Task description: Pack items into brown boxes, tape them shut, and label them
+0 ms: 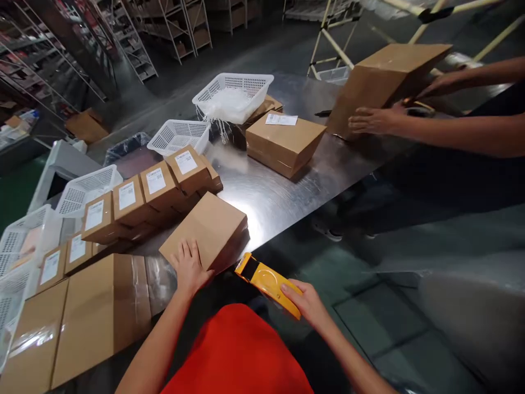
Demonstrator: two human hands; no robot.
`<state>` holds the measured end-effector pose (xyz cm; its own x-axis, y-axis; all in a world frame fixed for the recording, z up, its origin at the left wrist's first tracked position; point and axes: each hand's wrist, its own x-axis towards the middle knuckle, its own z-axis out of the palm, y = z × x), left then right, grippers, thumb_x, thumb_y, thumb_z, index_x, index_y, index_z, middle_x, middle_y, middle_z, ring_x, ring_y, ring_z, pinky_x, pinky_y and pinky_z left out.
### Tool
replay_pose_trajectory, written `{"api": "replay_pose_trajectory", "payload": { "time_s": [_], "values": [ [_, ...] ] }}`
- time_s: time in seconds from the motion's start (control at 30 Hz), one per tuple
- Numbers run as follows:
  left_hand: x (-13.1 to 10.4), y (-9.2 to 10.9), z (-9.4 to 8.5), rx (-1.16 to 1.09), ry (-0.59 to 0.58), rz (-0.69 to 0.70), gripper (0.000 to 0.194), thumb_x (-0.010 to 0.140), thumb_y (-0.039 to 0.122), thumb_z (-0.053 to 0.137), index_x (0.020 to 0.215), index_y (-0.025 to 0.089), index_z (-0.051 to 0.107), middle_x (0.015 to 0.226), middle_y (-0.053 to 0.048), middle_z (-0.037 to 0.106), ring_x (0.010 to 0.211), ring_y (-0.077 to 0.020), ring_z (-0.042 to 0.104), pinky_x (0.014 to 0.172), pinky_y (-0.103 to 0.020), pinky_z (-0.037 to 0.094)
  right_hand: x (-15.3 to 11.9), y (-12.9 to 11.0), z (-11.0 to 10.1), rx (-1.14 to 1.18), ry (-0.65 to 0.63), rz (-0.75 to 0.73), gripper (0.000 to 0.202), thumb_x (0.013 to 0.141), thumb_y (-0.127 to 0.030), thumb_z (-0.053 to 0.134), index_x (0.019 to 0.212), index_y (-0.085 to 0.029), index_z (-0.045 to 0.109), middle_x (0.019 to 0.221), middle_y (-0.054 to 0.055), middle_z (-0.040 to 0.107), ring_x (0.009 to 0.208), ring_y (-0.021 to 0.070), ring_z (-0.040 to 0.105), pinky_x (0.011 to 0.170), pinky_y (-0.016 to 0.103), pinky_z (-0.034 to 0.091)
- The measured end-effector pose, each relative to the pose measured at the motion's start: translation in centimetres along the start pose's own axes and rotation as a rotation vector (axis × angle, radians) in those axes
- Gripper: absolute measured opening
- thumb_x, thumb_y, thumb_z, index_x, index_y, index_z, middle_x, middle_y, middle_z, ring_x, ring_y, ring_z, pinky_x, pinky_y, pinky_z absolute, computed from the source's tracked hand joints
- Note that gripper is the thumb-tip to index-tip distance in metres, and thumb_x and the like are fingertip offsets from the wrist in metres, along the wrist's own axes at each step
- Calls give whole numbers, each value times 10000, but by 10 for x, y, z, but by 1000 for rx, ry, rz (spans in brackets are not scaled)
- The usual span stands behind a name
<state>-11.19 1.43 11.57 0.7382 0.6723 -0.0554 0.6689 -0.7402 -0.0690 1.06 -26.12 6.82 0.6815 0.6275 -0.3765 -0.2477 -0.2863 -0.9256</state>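
My left hand (190, 268) lies with spread fingers on the near left part of a plain cardboard box (211, 224), its thumb along the near edge. That box rests at the front edge of the metal table (270, 205). In my right hand (304, 301) is a yellow tape dispenser (268, 280), gripped by its rear end. The dispenser's front end points toward the box's near right corner, apart from it and beyond the table edge. The tape roll inside cannot be made out.
Several labelled boxes (158, 185) stand in a row at left, with larger cartons (88, 317) nearer. White baskets (178, 137) line the far side. A labelled box (285, 139) sits further along. At right, a co-worker's hands (375, 119) hold a tilted carton (379, 76).
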Motion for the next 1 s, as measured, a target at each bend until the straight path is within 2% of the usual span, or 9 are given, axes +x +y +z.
{"api": "replay_pose_trajectory", "payload": {
  "time_s": [0.1, 0.2, 0.4, 0.5, 0.63, 0.77, 0.87, 0.93, 1.0],
  "values": [
    [15, -15, -18, -32, -45, 0, 1114, 643, 506, 706, 1511, 73, 157, 1562, -263, 202, 1446, -406, 173, 1101, -642, 202, -2, 9, -1, -20, -39, -32, 568, 659, -719, 592, 540, -183, 448, 519, -36, 384, 525, 103, 346, 470, 236, 256],
    [50, -53, -46, -159, -131, 60, 1148, 599, 511, 735, 1506, 69, 187, 1552, -231, 266, 1423, -378, 267, 1125, -523, 273, -6, -2, 4, 13, -65, -46, 553, 706, -708, 570, 578, -180, 463, 555, -32, 389, 539, 105, 346, 473, 235, 260],
    [140, -133, -94, -709, -492, 93, 1078, 482, 491, 782, 1434, 155, 404, 1400, -137, 537, 1263, -370, 503, 1000, -456, 460, 29, -35, 36, 63, -134, -75, 580, 681, -735, 584, 573, -179, 458, 552, -35, 378, 524, 95, 332, 461, 227, 240],
    [168, -149, -96, -942, -654, 78, 1015, 495, 441, 769, 1414, 179, 428, 1366, -126, 569, 1204, -367, 551, 935, -458, 504, 53, -43, 57, 91, -142, -82, 590, 684, -746, 575, 586, -175, 466, 559, -32, 385, 535, 95, 333, 462, 226, 234],
    [187, -151, -65, -1118, -801, 10, 977, 518, 422, 716, 1414, 187, 406, 1301, -112, 620, 1127, -367, 599, 884, -460, 526, 67, -48, 80, 137, -92, -67, 550, 699, -710, 586, 604, -174, 505, 553, -24, 404, 537, 103, 343, 461, 237, 249],
    [198, -146, -30, -1180, -791, 37, 942, 563, 538, 635, 1407, 185, 412, 1321, -99, 607, 1132, -368, 595, 895, -458, 524, 63, -50, 88, 154, -13, 30, 499, 699, -669, 598, 599, -189, 510, 530, -13, 422, 514, 113, 349, 445, 254, 235],
    [203, -144, -33, -1069, -811, 92, 978, 545, 510, 678, 1414, 172, 382, 1289, -127, 625, 1113, -371, 610, 894, -480, 528, 58, -49, 84, 172, -41, 71, 513, 688, -689, 569, 604, -189, 492, 525, -21, 411, 496, 103, 325, 440, 249, 218],
    [194, -137, -46, -890, -640, 112, 964, 569, 476, 695, 1417, 156, 368, 1324, -154, 593, 1170, -366, 577, 957, -491, 493, 55, -49, 80, 134, -42, 69, 506, 680, -674, 576, 583, -188, 474, 513, -31, 392, 492, 95, 314, 443, 243, 210],
    [169, -122, -58, -617, -347, 130, 959, 635, 476, 676, 1456, 151, 305, 1459, -176, 455, 1304, -374, 457, 1057, -509, 402, 53, -50, 76, 113, -25, 70, 491, 669, -649, 593, 565, -187, 463, 501, -36, 380, 490, 92, 314, 444, 240, 210]
  ]
}}
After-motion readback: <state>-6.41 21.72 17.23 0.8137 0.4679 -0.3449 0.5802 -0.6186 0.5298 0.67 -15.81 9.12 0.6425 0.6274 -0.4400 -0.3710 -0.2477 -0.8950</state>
